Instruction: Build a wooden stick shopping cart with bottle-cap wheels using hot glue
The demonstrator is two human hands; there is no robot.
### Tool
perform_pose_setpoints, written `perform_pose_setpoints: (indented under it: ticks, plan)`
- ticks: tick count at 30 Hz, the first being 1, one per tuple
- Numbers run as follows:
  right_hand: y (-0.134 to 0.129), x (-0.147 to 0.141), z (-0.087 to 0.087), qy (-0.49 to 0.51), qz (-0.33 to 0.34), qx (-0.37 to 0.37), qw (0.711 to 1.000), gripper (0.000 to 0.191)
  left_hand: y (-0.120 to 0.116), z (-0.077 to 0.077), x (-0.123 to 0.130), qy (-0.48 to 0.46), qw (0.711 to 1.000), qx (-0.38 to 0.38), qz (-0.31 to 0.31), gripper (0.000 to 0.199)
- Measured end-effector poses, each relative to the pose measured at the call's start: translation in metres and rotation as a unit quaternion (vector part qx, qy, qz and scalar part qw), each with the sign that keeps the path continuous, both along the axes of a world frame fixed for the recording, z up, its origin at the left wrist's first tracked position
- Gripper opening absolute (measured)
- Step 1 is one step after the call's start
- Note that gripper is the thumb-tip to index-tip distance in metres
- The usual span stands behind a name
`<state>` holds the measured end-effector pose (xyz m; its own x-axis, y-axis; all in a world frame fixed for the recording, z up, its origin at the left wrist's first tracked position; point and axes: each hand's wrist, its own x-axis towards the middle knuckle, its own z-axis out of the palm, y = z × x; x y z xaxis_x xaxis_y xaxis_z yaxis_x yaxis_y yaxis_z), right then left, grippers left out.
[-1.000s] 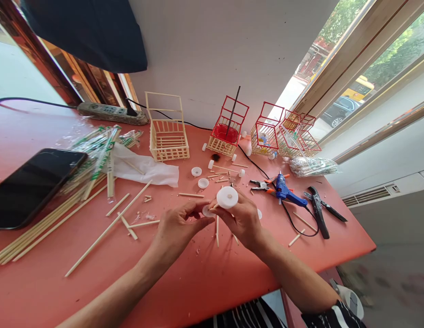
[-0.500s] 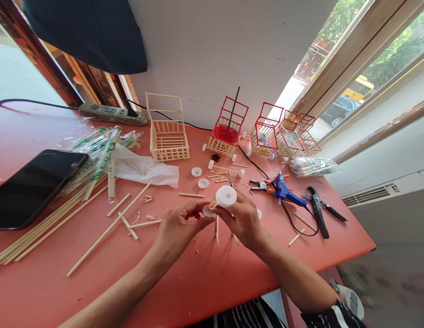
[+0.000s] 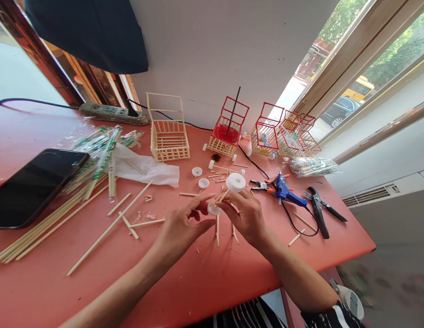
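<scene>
Two white, round plastic caps (image 3: 235, 182) on the ends of one short, pale wooden stick (image 3: 224, 195), up above the red tabletop (image 3: 157, 291), between the two hands. Pinched between thumb and fingers of the bare right hand (image 3: 248, 216), with the grip close to the lower cap (image 3: 214, 208). Long axis aslant: from the lower cap, on the left hand's side, up and rightward to the larger-looking upper cap, just above the right knuckles.

Bare left hand (image 3: 181, 223) unclenched, thumb and fingertips well parted, grasping nothing visible. Just to the right of that gap, the lower cap; cannot tell for certain about contact with the left fingertips. Key relation, as judged from this: lower cap nearest to the left fingers, stick slanting away from them, upper cap on the far side of the right hand's pinch.

Beyond the left fingertips, two loose white round plastic lids (image 3: 197, 171) on the tabletop. Right of the right hand, well apart, a blue pistol-shaped glue gun (image 3: 287, 194).
</scene>
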<state>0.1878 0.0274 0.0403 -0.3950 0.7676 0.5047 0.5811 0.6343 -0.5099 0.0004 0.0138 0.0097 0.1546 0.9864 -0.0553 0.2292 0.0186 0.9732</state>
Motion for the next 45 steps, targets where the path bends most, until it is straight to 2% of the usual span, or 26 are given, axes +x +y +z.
perform_pose_setpoints:
  ticks: [7, 11, 15, 18, 21, 25, 28, 31, 35, 45]
  plan:
    - [0.000, 0.000, -0.002, 0.005, 0.004, -0.004, 1.000, 0.021, 0.000, -0.004, -0.002, -0.016, 1.000, -0.004, -0.005, 0.053]
    - [0.002, 0.004, 0.004, 0.027, -0.011, -0.005, 1.000, 0.017, 0.000, -0.007, -0.002, -0.025, 1.000, 0.010, 0.004, 0.048]
    - [0.007, 0.013, 0.013, 0.059, -0.039, 0.034, 0.997, 0.013, 0.001, -0.006, -0.005, -0.051, 0.997, 0.027, 0.041, 0.039]
    - [0.010, 0.018, 0.018, 0.068, -0.067, 0.053, 0.994, 0.013, 0.001, -0.001, -0.010, -0.023, 0.995, 0.045, 0.086, 0.035]
    - [0.009, 0.017, 0.017, 0.065, -0.065, 0.050, 0.995, 0.014, 0.000, 0.004, -0.015, 0.002, 0.994, 0.054, 0.098, 0.033]
    - [0.005, 0.010, 0.011, 0.055, -0.028, 0.022, 0.998, 0.013, 0.001, -0.001, -0.012, -0.025, 0.997, 0.024, 0.064, 0.037]
    - [0.001, 0.004, 0.004, 0.042, -0.010, 0.000, 0.999, 0.014, 0.002, -0.007, -0.007, -0.078, 0.997, 0.012, 0.004, 0.050]
    - [-0.001, 0.000, -0.001, 0.036, 0.008, 0.003, 0.999, 0.015, 0.003, -0.009, -0.002, -0.091, 0.995, 0.005, -0.029, 0.060]
    - [-0.002, -0.004, -0.003, 0.028, 0.024, 0.024, 0.999, 0.016, 0.001, -0.007, -0.002, -0.081, 0.996, -0.013, -0.039, 0.061]
    - [-0.002, -0.005, -0.004, 0.021, 0.037, 0.021, 0.999, 0.019, 0.001, -0.006, -0.002, -0.072, 0.997, -0.014, -0.026, 0.051]
